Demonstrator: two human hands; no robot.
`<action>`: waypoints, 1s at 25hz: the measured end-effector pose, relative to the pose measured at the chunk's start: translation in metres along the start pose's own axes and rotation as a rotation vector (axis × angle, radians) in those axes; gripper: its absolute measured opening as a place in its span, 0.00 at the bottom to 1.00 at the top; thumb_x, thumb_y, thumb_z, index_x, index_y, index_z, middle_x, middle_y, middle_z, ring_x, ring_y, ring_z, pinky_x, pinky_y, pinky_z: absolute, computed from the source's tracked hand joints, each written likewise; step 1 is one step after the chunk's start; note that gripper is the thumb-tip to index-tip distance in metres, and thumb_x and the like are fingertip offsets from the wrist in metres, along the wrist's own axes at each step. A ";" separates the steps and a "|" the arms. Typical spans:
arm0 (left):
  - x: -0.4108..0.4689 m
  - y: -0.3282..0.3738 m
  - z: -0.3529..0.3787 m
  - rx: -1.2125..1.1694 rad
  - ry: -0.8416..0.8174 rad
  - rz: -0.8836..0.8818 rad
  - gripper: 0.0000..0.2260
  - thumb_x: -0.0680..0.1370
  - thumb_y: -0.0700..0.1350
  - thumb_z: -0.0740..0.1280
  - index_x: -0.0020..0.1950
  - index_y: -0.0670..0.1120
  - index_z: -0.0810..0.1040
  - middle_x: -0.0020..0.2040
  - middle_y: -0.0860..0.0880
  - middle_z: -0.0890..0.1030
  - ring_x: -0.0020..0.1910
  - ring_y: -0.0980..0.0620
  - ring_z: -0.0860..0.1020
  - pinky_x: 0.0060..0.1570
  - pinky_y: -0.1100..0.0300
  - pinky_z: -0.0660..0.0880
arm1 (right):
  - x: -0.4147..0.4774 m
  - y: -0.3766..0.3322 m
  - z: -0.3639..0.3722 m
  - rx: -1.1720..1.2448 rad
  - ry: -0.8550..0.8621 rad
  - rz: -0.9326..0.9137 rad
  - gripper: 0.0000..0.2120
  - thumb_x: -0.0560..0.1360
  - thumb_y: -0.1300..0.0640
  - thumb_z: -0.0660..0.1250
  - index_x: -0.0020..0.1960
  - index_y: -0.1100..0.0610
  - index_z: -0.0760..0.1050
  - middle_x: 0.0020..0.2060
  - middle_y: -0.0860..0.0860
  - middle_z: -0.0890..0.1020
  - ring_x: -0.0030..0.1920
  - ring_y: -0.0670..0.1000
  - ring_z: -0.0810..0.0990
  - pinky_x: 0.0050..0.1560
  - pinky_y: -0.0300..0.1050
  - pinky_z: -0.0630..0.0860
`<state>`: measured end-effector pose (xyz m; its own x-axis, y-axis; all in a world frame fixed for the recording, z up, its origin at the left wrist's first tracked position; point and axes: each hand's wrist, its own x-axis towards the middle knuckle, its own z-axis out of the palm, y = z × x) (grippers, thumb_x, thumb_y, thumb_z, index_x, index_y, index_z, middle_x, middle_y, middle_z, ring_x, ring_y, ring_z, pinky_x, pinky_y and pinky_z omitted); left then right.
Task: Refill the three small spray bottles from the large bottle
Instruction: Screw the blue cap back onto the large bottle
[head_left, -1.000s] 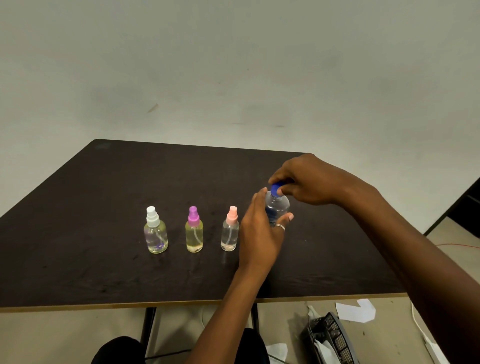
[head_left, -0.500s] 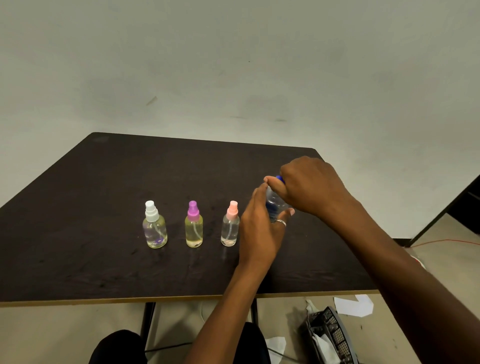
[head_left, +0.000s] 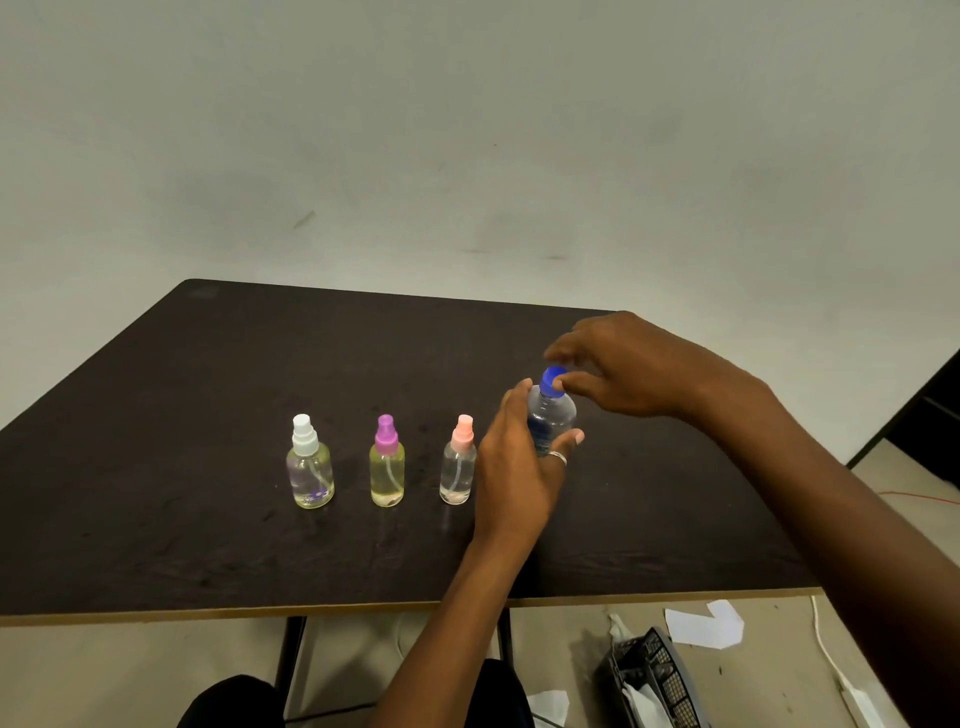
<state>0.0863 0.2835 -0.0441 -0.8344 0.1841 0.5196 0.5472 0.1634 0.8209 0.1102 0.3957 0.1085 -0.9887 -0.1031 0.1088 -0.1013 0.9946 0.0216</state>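
Note:
Three small spray bottles stand in a row on the dark table (head_left: 156, 467): one with a white cap (head_left: 308, 464), one with a purple cap (head_left: 387, 464), one with a pink cap (head_left: 458, 462). Just right of them stands the large clear bottle (head_left: 550, 418) with a blue cap (head_left: 551, 379). My left hand (head_left: 519, 462) is wrapped around the large bottle's body and hides most of it. My right hand (head_left: 623, 369) reaches in from the right, its thumb and fingertips at the blue cap.
The table's front edge (head_left: 363, 608) runs across the lower frame. On the floor at the lower right lie a dark mesh basket (head_left: 654, 680), paper scraps (head_left: 706, 623) and a white cable (head_left: 831, 660). A plain wall stands behind the table.
My right hand has opened up from covering the cap, so the blue cap shows again with only fingertips on it. My left hand stays around the bottle.

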 end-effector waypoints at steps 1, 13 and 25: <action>0.000 0.000 0.000 0.004 -0.002 -0.018 0.30 0.73 0.52 0.75 0.72 0.47 0.69 0.63 0.50 0.79 0.59 0.62 0.74 0.53 0.83 0.65 | 0.001 0.002 -0.002 0.027 -0.042 -0.049 0.14 0.77 0.54 0.66 0.61 0.53 0.79 0.55 0.49 0.82 0.48 0.43 0.77 0.48 0.35 0.71; 0.000 -0.003 0.000 -0.040 -0.014 0.007 0.27 0.73 0.51 0.75 0.69 0.49 0.71 0.61 0.52 0.80 0.59 0.58 0.78 0.58 0.70 0.73 | 0.008 -0.009 0.016 -0.115 0.022 0.036 0.16 0.78 0.46 0.62 0.39 0.55 0.77 0.32 0.50 0.78 0.34 0.50 0.77 0.37 0.42 0.73; -0.002 0.004 -0.004 -0.018 -0.006 0.023 0.26 0.72 0.50 0.76 0.67 0.49 0.73 0.58 0.53 0.81 0.53 0.63 0.76 0.50 0.82 0.66 | 0.003 -0.012 0.010 -0.192 0.133 0.182 0.33 0.74 0.29 0.49 0.31 0.54 0.75 0.27 0.50 0.78 0.29 0.48 0.76 0.31 0.42 0.72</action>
<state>0.0894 0.2798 -0.0411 -0.8211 0.1936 0.5369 0.5649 0.1416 0.8129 0.1075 0.3833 0.0984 -0.9642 0.0643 0.2572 0.1121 0.9780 0.1757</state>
